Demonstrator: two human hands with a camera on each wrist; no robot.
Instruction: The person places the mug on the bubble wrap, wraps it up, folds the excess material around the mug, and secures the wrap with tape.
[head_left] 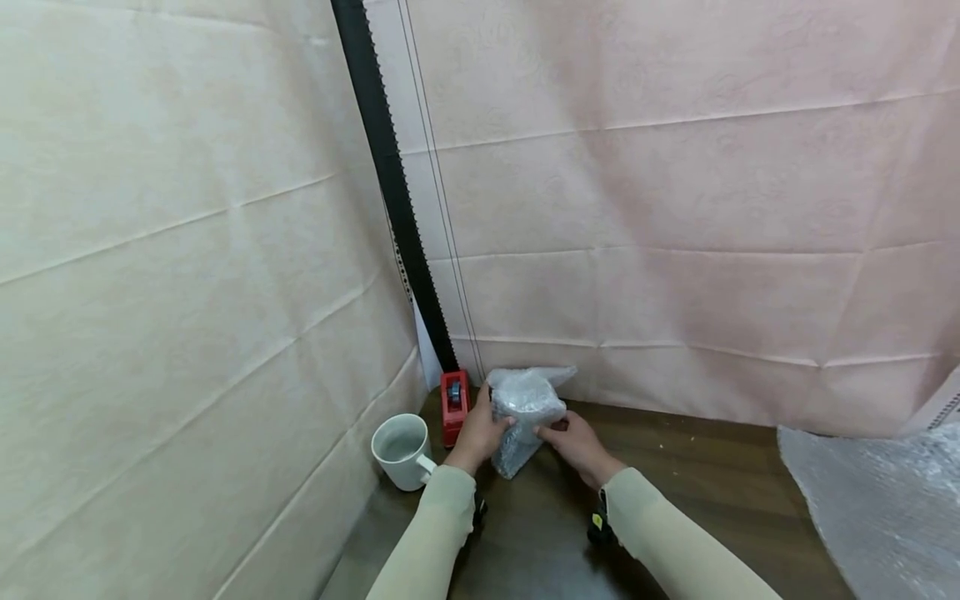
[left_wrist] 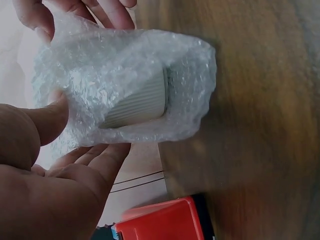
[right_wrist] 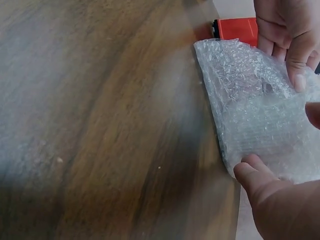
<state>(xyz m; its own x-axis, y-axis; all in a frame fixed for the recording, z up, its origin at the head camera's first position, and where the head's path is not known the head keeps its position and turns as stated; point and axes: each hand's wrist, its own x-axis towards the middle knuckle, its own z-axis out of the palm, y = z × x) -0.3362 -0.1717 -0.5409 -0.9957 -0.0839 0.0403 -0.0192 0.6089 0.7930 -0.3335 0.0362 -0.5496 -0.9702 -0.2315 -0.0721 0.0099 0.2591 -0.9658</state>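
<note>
Over the table's [head_left: 697, 479] far side, toward twelve o'clock, bubble wrap [head_left: 522, 398] encloses a ribbed item [left_wrist: 142, 102]. The left hand [head_left: 477, 433] grips it at eight, the right [head_left: 576, 446] pinches at four; even, gentle tension should keep folds snug. A tape dispenser [head_left: 454, 427] stands at nine.

The head camera looks forward and down; both close wrist views share the bubble-wrapped bundle [left_wrist: 120, 65].

clear bubble wrap [head_left: 527, 404] encloses a pale ribbed object [left_wrist: 140, 104] between the hands [head_left: 478, 431] [head_left: 579, 447]
</note>
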